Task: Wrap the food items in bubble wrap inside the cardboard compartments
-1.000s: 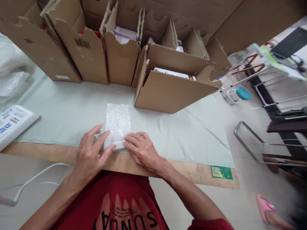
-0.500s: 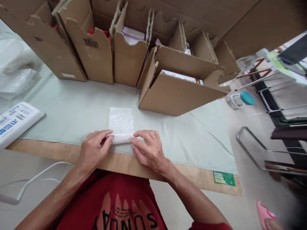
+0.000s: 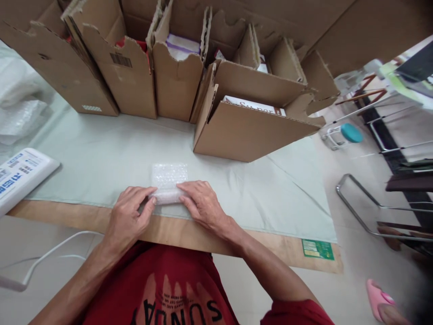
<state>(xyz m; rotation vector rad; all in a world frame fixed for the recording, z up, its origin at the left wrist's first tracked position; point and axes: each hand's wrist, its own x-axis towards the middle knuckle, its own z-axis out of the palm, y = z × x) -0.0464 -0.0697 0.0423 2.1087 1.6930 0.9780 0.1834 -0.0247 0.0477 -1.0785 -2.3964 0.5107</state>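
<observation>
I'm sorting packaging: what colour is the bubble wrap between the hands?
The bubble wrap is clear, whitish; head view.

Bubble wrap (image 3: pixel 170 172): clear plastic film, glossy, surface blistered. Cardboard boxes (image 3: pixel 177 85): brown corrugated board, matt, faces smooth, cut upper edges rough and ragged. Table cover (image 3: pixel 101 153): pale green cloth, matt, lightly creased. Table board (image 3: pixel 67 216): wood, smooth along the exposed strip. Shirt (image 3: pixel 169 264): red cloth, matt. Wrapping heap (image 3: pixel 22 119): translucent plastic, crumpled, with shiny highlights. Tubular frame (image 3: pixel 338 188): metal, smooth, polished. Slipper (image 3: pixel 375 298): smooth pink material, exact type indeterminable.
</observation>
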